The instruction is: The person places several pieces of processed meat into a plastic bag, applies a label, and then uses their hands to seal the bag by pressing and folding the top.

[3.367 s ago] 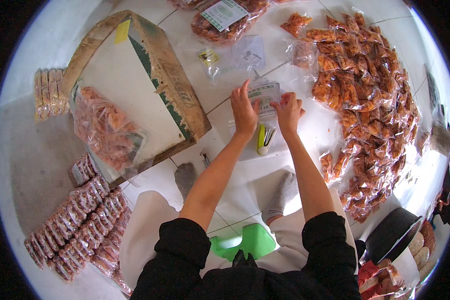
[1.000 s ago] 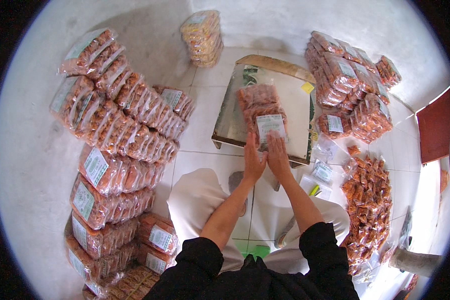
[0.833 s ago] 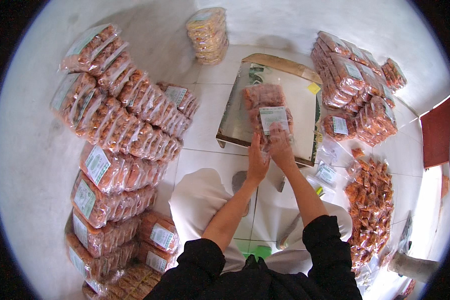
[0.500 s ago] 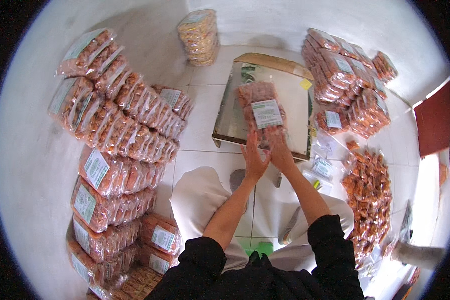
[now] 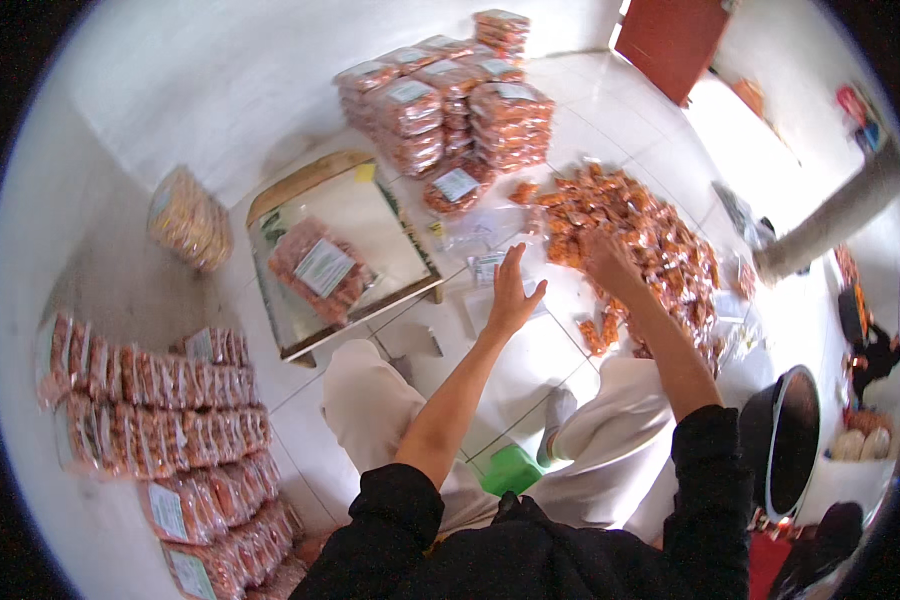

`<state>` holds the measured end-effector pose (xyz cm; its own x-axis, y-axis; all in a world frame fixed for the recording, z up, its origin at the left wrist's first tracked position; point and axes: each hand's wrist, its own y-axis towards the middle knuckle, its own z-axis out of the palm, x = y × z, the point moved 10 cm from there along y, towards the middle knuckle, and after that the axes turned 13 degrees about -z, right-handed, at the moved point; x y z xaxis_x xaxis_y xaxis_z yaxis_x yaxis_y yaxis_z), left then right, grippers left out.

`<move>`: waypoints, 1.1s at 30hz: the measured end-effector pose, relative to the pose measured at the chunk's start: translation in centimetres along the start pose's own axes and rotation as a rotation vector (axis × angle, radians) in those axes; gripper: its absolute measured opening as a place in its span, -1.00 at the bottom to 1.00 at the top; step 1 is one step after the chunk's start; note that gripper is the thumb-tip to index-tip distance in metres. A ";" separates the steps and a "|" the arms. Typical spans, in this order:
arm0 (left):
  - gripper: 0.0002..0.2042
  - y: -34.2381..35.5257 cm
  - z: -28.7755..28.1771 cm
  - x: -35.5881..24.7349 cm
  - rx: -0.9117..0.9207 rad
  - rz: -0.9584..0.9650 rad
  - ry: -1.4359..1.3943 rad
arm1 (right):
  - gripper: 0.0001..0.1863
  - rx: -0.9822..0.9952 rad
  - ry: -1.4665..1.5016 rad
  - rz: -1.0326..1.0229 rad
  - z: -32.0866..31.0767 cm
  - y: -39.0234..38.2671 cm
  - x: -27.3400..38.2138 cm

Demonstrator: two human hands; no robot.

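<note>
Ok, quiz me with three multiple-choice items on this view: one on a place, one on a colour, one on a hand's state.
1. Where does the clear labelled bag of orange snacks lie?
A. on the flat tan-edged board
B. inside the black bucket
C. on the person's lap

2. What colour is the small plastic thing between the person's legs?
A. blue
B. green
C. yellow

3. How is the left hand?
A. closed round a bag
B. hidden under the board
C. open, fingers spread, above the small clear bags on the floor

Answers:
1 A: the bag rests on the board, by the wall.
2 B: it shows bright green.
3 C: the palm is flat and nothing is in its grip. The right hand reaches into the loose snack pile.
</note>
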<state>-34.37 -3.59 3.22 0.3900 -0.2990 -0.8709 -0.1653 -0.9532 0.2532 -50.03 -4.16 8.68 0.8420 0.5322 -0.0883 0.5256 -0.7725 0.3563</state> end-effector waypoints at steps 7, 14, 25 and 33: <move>-0.30 -1.3 13.7 1.7 0.347 -0.045 0.058 | -0.56 -0.112 0.340 0.390 3.2 -14.3 -7.7; -0.35 -5.1 27.2 11.3 0.519 -0.324 0.001 | -0.54 0.016 0.463 0.508 17.8 -24.4 -4.4; -0.54 -4.5 31.6 17.7 0.481 -0.679 -0.079 | -0.48 0.025 0.416 0.559 23.4 -24.1 -3.9; -0.64 -0.8 28.4 14.3 0.261 -0.601 -0.352 | -0.69 -0.641 1.349 1.208 24.8 -24.7 -6.5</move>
<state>-54.40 -5.77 -21.37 0.1752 0.3447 -0.9222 -0.2413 -0.8931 -0.3796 -65.50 2.86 -22.65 -0.1321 0.0102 0.9912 -0.5603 -0.8256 -0.0662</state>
